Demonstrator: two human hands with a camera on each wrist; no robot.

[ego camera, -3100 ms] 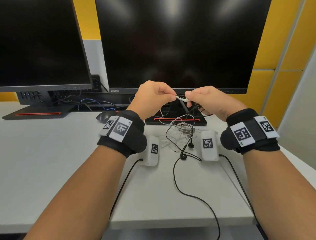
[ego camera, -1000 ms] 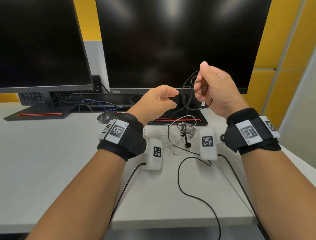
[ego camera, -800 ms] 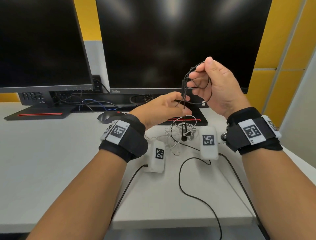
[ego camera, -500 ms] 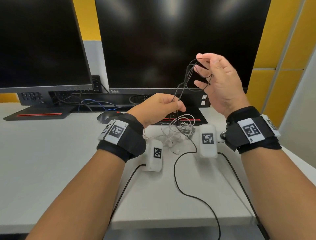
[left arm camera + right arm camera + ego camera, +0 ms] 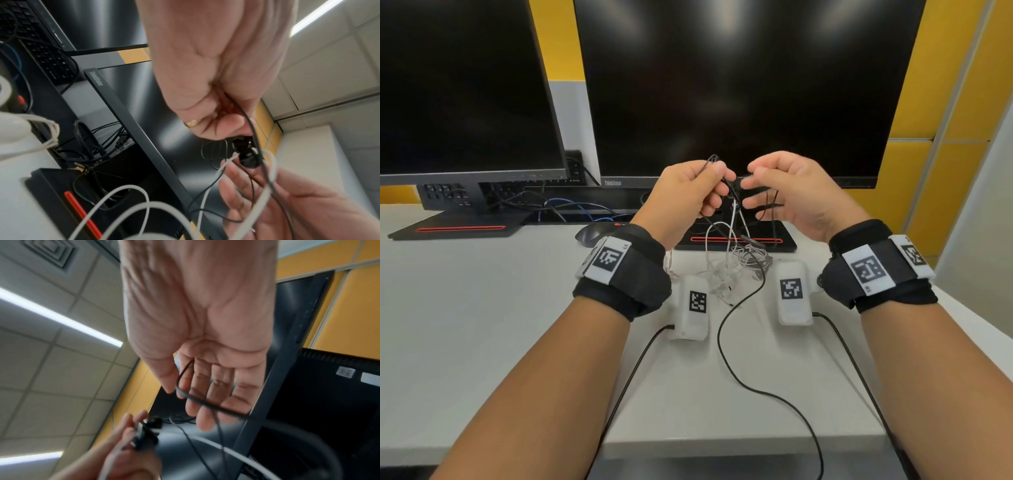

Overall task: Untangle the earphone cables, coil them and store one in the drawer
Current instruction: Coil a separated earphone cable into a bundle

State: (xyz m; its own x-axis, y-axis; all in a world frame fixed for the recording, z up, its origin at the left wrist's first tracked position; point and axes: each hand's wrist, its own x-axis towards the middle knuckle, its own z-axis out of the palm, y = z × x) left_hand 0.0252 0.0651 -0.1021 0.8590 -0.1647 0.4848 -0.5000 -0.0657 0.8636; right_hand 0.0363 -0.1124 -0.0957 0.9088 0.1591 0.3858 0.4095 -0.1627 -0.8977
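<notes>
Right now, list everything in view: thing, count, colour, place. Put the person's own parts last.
black earphone cable: 1, black, held up between both hands, trailing over the desk's front edge
white earphone cable: 1, white, tangled heap on the desk below the hands, one strand lifted with the black cable
monitors: 2, black, at the back of the desk, screens dark
mouse: 1, dark, behind the left wrist
tagged boxes: 2, white, on the desk under the wrists, each with a black lead
desk: 1, white
wristbands: 2, black with white tags, one per wrist
left hand: 1, pinching the black cable
right hand: 1, black cable looped around its fingers
</notes>
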